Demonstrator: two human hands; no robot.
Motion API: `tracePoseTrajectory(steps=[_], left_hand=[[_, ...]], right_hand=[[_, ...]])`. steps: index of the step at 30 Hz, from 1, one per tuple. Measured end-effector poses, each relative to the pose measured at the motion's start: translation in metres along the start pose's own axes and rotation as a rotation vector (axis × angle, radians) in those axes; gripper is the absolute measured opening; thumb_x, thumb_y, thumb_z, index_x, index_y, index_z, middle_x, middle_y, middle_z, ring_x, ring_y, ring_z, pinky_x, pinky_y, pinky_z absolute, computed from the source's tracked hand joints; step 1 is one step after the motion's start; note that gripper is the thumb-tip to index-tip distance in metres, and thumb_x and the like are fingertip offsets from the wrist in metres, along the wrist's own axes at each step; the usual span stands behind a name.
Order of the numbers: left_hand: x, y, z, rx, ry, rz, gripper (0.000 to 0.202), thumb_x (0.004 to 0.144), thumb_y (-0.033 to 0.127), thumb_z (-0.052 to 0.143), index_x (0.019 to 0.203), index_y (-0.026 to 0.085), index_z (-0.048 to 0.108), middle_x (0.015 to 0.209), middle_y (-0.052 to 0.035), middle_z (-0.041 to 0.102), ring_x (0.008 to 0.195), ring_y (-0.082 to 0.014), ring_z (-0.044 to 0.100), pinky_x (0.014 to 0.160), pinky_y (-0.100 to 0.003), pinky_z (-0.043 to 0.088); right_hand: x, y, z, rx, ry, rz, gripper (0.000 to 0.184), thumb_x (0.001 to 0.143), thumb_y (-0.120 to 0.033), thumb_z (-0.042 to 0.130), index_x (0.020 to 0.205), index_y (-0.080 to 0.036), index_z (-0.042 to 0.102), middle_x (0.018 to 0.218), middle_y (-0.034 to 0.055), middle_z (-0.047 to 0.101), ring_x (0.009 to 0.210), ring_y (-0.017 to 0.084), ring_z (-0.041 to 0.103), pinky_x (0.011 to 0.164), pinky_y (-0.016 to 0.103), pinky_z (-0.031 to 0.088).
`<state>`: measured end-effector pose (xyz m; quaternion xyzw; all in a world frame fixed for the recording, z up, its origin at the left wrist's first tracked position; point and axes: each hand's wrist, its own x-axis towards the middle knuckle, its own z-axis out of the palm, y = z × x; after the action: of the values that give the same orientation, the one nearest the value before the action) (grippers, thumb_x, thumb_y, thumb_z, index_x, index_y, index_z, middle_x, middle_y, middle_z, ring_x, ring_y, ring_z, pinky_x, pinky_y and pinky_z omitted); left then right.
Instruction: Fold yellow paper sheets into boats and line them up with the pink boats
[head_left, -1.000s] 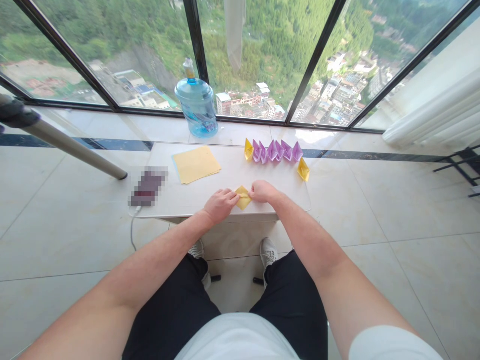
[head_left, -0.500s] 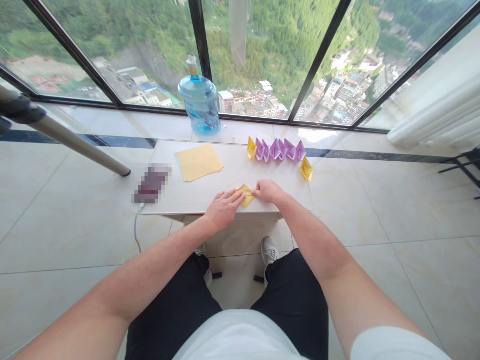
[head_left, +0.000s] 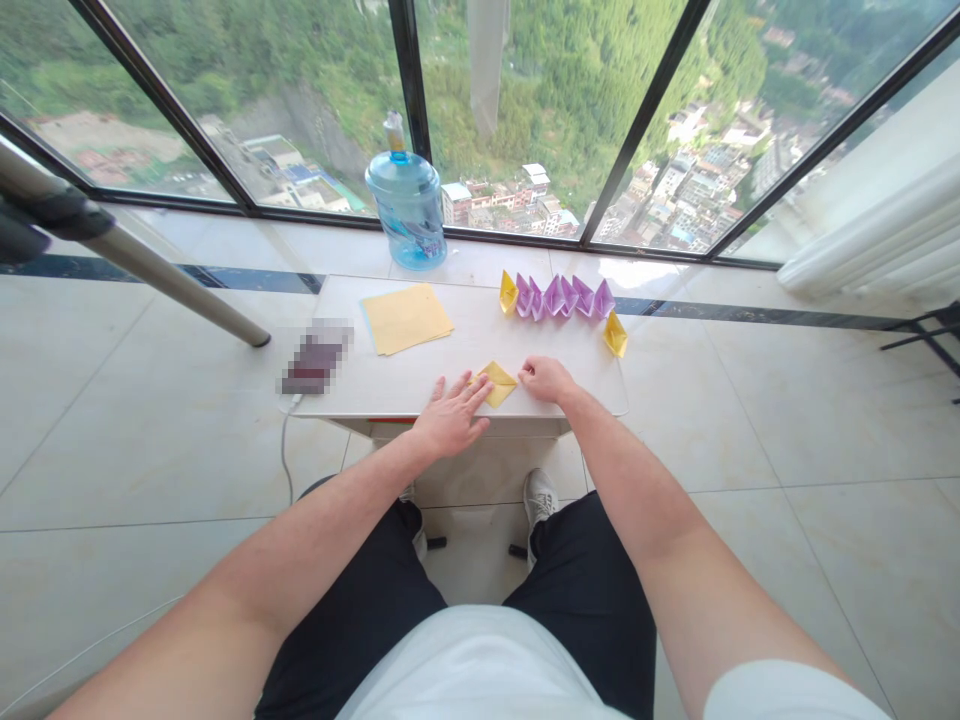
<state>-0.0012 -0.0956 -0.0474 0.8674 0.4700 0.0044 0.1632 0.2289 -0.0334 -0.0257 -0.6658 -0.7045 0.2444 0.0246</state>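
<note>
A folded yellow paper, diamond-shaped with a crease across it, lies flat near the table's front edge. My left hand is open, its spread fingertips resting on the paper's left part. Just off the right corner of the paper, my right hand is curled with its fingers drawn together, apart from the sheet; nothing shows in it. Beyond my hands, several purple paper boats stand in a row. One yellow paper boat is at the row's left end, another yellow boat at its right, closer to me.
Yellow paper sheets lie stacked on the white table. A blurred-out device with a cable is at the left edge. A blue water jug stands behind by the window. A slanted pole reaches the floor at left.
My right hand has come off the paper's right corner and moved slightly right. My left fingers have spread wider and shifted left on it. The view has shifted a little.
</note>
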Motion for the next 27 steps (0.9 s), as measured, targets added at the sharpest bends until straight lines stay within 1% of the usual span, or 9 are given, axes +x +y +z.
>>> tracePoseTrajectory(steps=[6, 9, 11, 13, 15, 16, 19, 23, 27], left_hand=[[-0.002, 0.001, 0.003, -0.005, 0.051, 0.012, 0.071, 0.094, 0.048, 0.044, 0.158, 0.024, 0.023, 0.165, -0.0064, 0.024, 0.155, -0.0266, 0.009, 0.121, -0.059, 0.0], [-0.005, 0.003, 0.001, -0.06, 0.122, 0.02, 0.069, 0.094, 0.049, 0.046, 0.156, 0.025, 0.029, 0.164, -0.0075, 0.028, 0.153, -0.0271, 0.018, 0.122, -0.058, 0.003], [-0.004, 0.002, -0.001, -0.125, 0.213, 0.001, 0.061, 0.095, 0.045, 0.045, 0.152, 0.025, 0.037, 0.161, -0.0082, 0.035, 0.149, -0.0259, 0.028, 0.122, -0.055, 0.012], [-0.001, -0.001, -0.003, -0.196, 0.351, -0.067, 0.052, 0.095, 0.039, 0.045, 0.144, 0.022, 0.046, 0.152, -0.0108, 0.047, 0.141, -0.024, 0.04, 0.119, -0.047, 0.025], [0.005, -0.006, -0.005, -0.255, 0.48, -0.175, 0.046, 0.093, 0.034, 0.048, 0.135, 0.016, 0.053, 0.135, -0.014, 0.06, 0.128, -0.0235, 0.052, 0.111, -0.04, 0.039], [0.009, -0.009, -0.006, -0.279, 0.513, -0.226, 0.043, 0.091, 0.032, 0.051, 0.13, 0.014, 0.056, 0.125, -0.0142, 0.064, 0.119, -0.0238, 0.056, 0.105, -0.038, 0.043], [0.02, -0.015, -0.008, -0.334, 0.472, -0.276, 0.033, 0.086, 0.028, 0.058, 0.116, 0.017, 0.064, 0.103, -0.0094, 0.069, 0.1, -0.0234, 0.061, 0.095, -0.037, 0.048], [0.03, -0.017, -0.01, -0.298, 0.363, -0.253, 0.019, 0.084, 0.027, 0.06, 0.098, 0.021, 0.072, 0.094, -0.0067, 0.071, 0.099, -0.0242, 0.061, 0.094, -0.038, 0.047], [0.036, -0.017, -0.01, -0.284, 0.343, -0.256, 0.016, 0.084, 0.027, 0.061, 0.089, 0.022, 0.074, 0.091, -0.0067, 0.071, 0.097, -0.0233, 0.062, 0.092, -0.036, 0.047]], right_hand=[[-0.012, 0.003, 0.006, 0.101, 0.053, -0.056, 0.019, 0.085, -0.034, 0.064, 0.098, -0.021, 0.07, 0.09, -0.0005, 0.073, 0.077, 0.011, 0.063, 0.07, 0.021, 0.042], [-0.017, 0.006, 0.012, 0.147, 0.107, -0.124, 0.015, 0.082, -0.032, 0.067, 0.091, -0.021, 0.07, 0.086, -0.0011, 0.072, 0.075, 0.011, 0.061, 0.07, 0.021, 0.043], [-0.018, 0.007, 0.014, 0.15, 0.129, -0.146, 0.013, 0.082, -0.03, 0.067, 0.088, -0.02, 0.071, 0.086, -0.001, 0.072, 0.075, 0.012, 0.061, 0.07, 0.022, 0.043], [-0.018, 0.005, 0.015, 0.15, 0.151, -0.16, 0.012, 0.081, -0.03, 0.067, 0.088, -0.02, 0.071, 0.086, -0.0008, 0.072, 0.076, 0.012, 0.061, 0.07, 0.022, 0.042], [-0.017, 0.002, 0.014, 0.141, 0.156, -0.168, 0.012, 0.08, -0.028, 0.068, 0.089, -0.02, 0.071, 0.088, -0.0006, 0.072, 0.077, 0.012, 0.061, 0.071, 0.022, 0.042], [-0.016, 0.0, 0.014, 0.131, 0.149, -0.168, 0.013, 0.08, -0.027, 0.068, 0.09, -0.02, 0.071, 0.089, -0.0005, 0.073, 0.077, 0.012, 0.061, 0.071, 0.022, 0.042], [-0.014, -0.004, 0.012, 0.088, 0.107, -0.164, 0.012, 0.08, -0.024, 0.067, 0.091, -0.021, 0.072, 0.091, -0.0001, 0.073, 0.082, 0.013, 0.062, 0.075, 0.022, 0.043], [-0.011, -0.005, 0.011, 0.046, 0.067, -0.181, 0.013, 0.082, -0.022, 0.064, 0.09, -0.021, 0.075, 0.091, 0.0004, 0.074, 0.084, 0.014, 0.063, 0.079, 0.021, 0.043], [-0.009, -0.003, 0.011, 0.025, 0.077, -0.222, 0.015, 0.083, -0.021, 0.062, 0.09, -0.021, 0.076, 0.092, 0.0017, 0.074, 0.085, 0.014, 0.063, 0.08, 0.021, 0.043]])
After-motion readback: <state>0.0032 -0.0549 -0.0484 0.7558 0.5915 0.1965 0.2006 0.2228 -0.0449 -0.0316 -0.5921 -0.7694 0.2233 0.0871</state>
